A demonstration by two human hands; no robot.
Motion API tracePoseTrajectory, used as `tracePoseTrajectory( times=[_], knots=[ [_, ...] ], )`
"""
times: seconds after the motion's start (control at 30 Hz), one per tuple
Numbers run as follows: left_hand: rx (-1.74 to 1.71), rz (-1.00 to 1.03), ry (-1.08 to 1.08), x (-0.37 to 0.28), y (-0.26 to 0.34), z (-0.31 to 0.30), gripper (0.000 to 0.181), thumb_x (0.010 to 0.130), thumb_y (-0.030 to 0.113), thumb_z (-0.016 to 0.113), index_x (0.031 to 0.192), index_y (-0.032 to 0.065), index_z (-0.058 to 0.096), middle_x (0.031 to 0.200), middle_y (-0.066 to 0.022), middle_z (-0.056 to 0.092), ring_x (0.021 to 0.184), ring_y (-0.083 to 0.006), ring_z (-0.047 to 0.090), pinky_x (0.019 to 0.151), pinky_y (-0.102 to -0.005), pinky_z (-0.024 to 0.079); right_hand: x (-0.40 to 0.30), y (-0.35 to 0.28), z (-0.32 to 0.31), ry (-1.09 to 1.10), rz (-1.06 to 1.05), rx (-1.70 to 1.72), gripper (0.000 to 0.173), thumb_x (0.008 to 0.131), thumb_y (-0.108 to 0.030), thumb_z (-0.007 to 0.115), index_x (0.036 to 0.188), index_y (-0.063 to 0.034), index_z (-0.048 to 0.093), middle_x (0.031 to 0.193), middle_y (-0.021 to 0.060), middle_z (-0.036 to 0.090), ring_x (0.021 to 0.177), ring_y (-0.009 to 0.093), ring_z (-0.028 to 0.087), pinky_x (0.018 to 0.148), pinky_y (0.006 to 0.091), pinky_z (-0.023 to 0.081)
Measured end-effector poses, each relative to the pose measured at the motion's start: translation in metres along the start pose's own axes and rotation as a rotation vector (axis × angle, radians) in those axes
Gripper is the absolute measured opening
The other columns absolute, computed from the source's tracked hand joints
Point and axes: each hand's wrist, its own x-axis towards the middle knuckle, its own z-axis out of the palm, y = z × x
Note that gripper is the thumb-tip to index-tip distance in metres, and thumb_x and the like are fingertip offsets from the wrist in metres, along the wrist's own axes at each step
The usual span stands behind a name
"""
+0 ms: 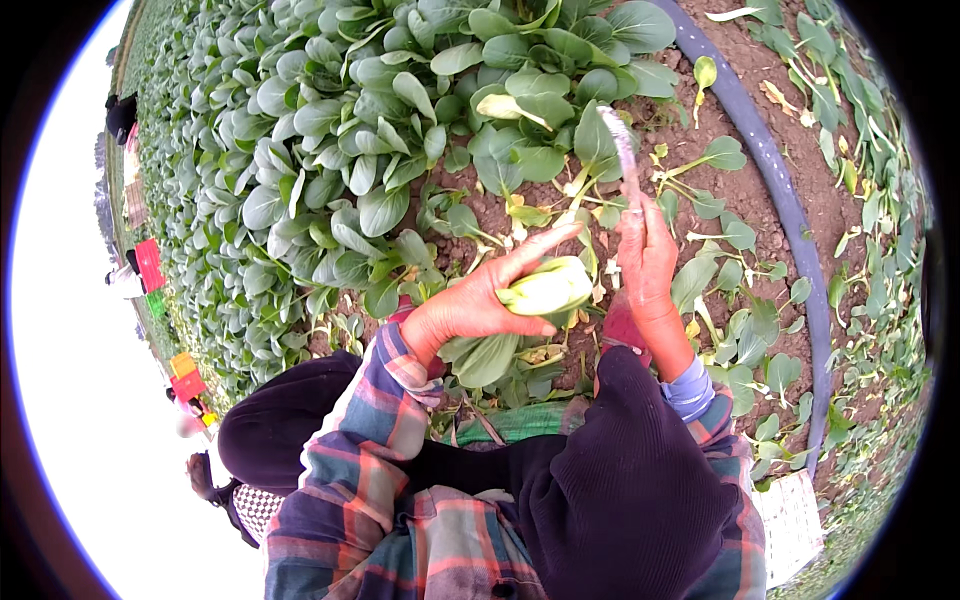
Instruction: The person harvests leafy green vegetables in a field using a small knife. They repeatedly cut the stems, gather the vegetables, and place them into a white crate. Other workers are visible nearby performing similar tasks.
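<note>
My left hand is wrapped around a head of bok choy. Its pale cut base points away from my palm, and its green leaves hang below the hand. Slightly to the right, my right hand grips a small sickle or curved knife whose handle is hidden in the fingers. The shiny curved blade extends forward and rests near upright leaves of a plant. A gap separates the blade from the held bok choy. Trimmed leaves lie on the soil beside my right hand.
Dense growing bok choy fills the left and front. A dark perforated irrigation hose curves down the right side. Green woven material lies between my legs, and a white object at lower right. Red crates and other people appear far left.
</note>
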Motion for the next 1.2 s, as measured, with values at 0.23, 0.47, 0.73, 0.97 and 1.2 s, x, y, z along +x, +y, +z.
tracePoseTrajectory(
  times=[0.23,0.47,0.73,0.97,1.2],
  knots=[
    [0.792,0.029,0.029,0.081,0.021,0.035,0.056,0.070,0.018,0.077,0.120,0.0102,0.052,0.101,-0.0152,0.067,0.093,-0.0378,0.065,0.080,-0.0433,0.051,0.042,0.060,-0.007,-0.034,0.235,-0.143,0.033,0.100,-0.037,0.046,0.102,-0.0058,0.056,0.074,0.0193,0.062,0.068,0.040,0.060,0.064,0.0472,0.047],
    [1.073,-0.158,0.116,0.152,0.027,-0.015,0.104,0.064,0.019,0.080,0.149,0.0132,0.020,0.094,-0.0214,0.067,0.091,-0.0409,0.064,0.082,-0.0447,0.051,-0.006,0.056,0.008,-0.570,0.174,-0.363,0.031,0.097,-0.030,0.050,0.106,-0.0010,0.058,0.088,0.0264,0.065,0.083,0.043,0.064,0.072,0.0513,0.051],
    [1.116,-0.328,0.125,0.107,-0.005,-0.091,0.126,0.061,0.019,0.084,0.154,0.0137,-0.001,0.104,-0.0272,0.065,0.100,-0.0405,0.063,0.092,-0.0424,0.049,-0.024,0.023,-0.043,-0.714,0.085,-0.407,0.031,0.098,-0.033,0.050,0.102,-0.0032,0.049,0.076,0.0236,0.063,0.074,0.047,0.061,0.064,0.0546,0.047],
    [1.308,-0.311,0.292,0.102,-0.024,-0.075,0.100,0.067,0.019,0.079,0.147,0.0096,0.019,0.111,-0.0278,0.062,0.104,-0.0417,0.062,0.089,-0.0457,0.050,0.035,0.035,-0.004,-0.250,-0.021,-0.302,0.028,0.098,-0.030,0.051,0.096,-0.0025,0.047,0.069,0.0248,0.060,0.069,0.047,0.060,0.060,0.0543,0.046],
    [1.212,-0.224,0.301,0.093,-0.039,-0.104,0.089,0.073,0.022,0.075,0.146,0.0130,0.025,0.109,-0.0253,0.063,0.102,-0.0423,0.062,0.086,-0.0459,0.050,0.070,0.028,0.027,-0.391,0.119,-0.486,0.034,0.099,-0.033,0.047,0.100,0.0017,0.050,0.077,0.0273,0.063,0.074,0.047,0.062,0.068,0.0559,0.049]
  ],
)
